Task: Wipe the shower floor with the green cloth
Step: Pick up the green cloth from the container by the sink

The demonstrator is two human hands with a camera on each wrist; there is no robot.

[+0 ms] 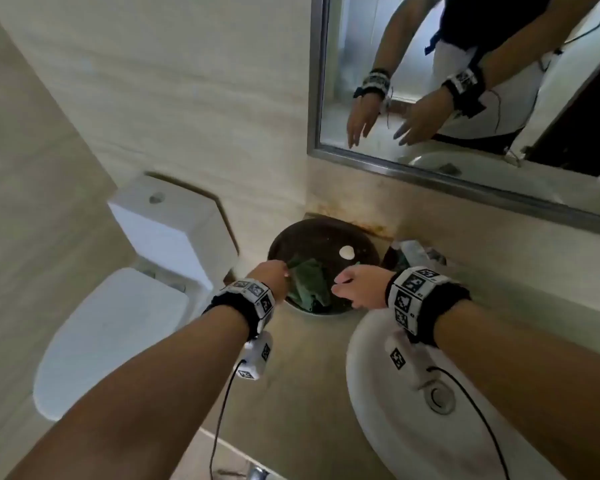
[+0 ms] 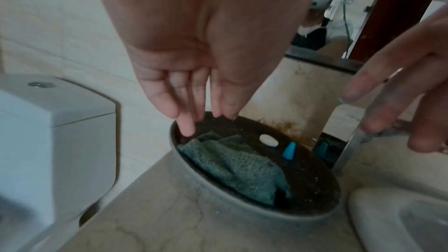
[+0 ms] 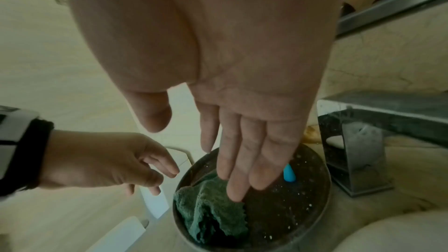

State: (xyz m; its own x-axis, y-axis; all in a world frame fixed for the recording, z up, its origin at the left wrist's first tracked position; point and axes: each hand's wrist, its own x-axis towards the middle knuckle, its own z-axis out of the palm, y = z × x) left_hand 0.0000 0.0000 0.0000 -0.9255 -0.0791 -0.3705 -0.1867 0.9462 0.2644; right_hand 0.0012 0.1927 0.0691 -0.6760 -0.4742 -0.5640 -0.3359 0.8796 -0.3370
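- While the green cloth [image 2: 232, 162] lies crumpled in the round bowl [image 2: 218, 189], nothing is held.
- The fingers [image 2: 184, 120] of the left hand [image 1: 269, 277] and the right hand [image 1: 361, 285] are kept straight above it.

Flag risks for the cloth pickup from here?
1. The green cloth lies crumpled in a dirty round tray; lifting it may drag grit out.
2. A white soap piece and a blue cap sit close to the cloth, so they could get knocked or scooped up.
3. Neither the left hand nor the right hand grips it yet; a one-edge pinch might let it slip.
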